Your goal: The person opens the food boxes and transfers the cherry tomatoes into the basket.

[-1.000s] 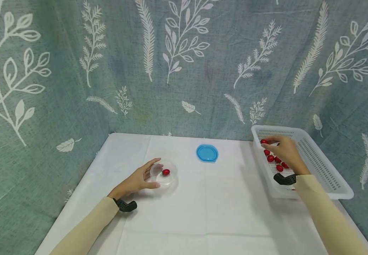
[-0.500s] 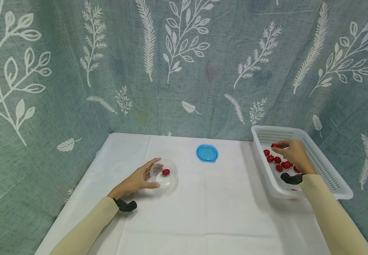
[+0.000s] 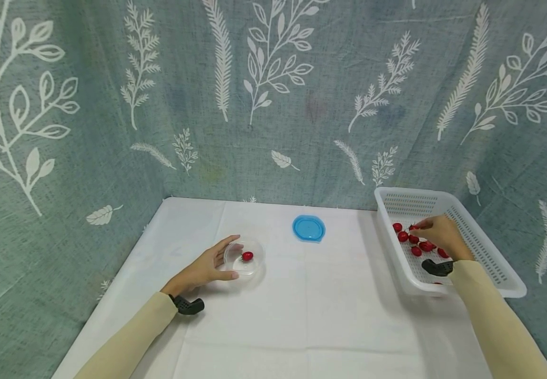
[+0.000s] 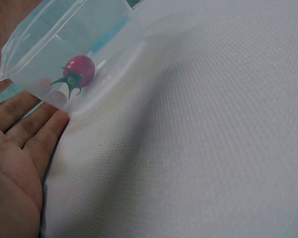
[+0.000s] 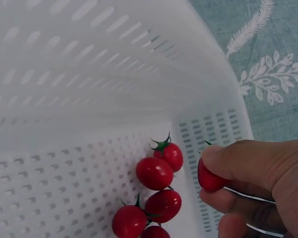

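Note:
My left hand [image 3: 202,269] is round the left side of a clear plastic tub [image 3: 258,259], thumb at the near side and fingers at the far side. One cherry tomato [image 4: 79,72] with a green stem lies in the tub, which stands on the white cloth. At the right, my right hand [image 3: 444,234] is inside a white slotted plastic basket [image 3: 484,247]. Between thumb and fingers it pinches a cherry tomato [image 5: 210,177], close above the basket floor. Several other cherry tomatoes [image 5: 154,173] lie just left of that hand in the right wrist view.
A blue lid [image 3: 309,228] lies on the white tablecloth [image 3: 311,310] between tub and basket. Behind the table hangs a grey-green leaf-patterned curtain [image 3: 264,142], which also runs along both sides. The basket's raised walls surround the right hand.
Pinching the cherry tomato, my right hand has moved right and nearer from the basket's far left part, down close to the other tomatoes. The left hand and tub have stayed put.

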`<action>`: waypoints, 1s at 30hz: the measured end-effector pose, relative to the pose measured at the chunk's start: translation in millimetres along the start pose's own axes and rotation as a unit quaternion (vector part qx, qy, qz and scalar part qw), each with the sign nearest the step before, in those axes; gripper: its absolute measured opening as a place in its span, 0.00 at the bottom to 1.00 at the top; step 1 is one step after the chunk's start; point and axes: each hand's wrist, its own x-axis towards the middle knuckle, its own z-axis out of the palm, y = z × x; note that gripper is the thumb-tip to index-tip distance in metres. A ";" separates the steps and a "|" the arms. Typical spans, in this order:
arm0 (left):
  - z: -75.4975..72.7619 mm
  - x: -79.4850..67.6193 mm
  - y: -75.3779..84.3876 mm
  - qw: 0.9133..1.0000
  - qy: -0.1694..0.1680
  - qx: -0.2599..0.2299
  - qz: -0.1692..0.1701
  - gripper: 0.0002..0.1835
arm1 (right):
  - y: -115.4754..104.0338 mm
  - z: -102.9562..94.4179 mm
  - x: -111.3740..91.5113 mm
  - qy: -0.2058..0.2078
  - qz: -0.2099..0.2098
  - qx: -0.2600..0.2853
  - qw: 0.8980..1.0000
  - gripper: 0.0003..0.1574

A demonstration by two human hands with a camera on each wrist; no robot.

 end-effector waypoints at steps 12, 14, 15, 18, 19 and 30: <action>-0.5 0.0 0.9 1.000 0.000 -0.003 -0.001 0.57 | 7.1 8.0 5.9 -0.026 -0.009 -0.026 0.999 0.26; -0.5 -0.1 0.7 1.000 0.000 -0.004 -0.003 0.57 | 7.5 9.6 6.2 -0.030 -0.006 -0.025 0.999 0.26; -0.5 -0.1 0.5 1.000 0.000 -0.003 -0.003 0.57 | 7.1 10.4 5.8 -0.032 -0.003 -0.024 0.999 0.26; 0.2 0.5 0.7 1.000 0.001 -0.001 -0.003 0.57 | 7.6 11.6 3.8 -0.034 -0.001 -0.025 0.999 0.26; 0.4 0.8 0.8 1.000 0.001 -0.001 -0.003 0.57 | 7.5 12.2 2.8 -0.034 -0.002 -0.025 0.999 0.25; -0.3 0.4 0.7 1.000 0.000 -0.003 -0.003 0.57 | 0.8 10.9 -2.2 0.000 -0.001 -0.008 1.000 0.27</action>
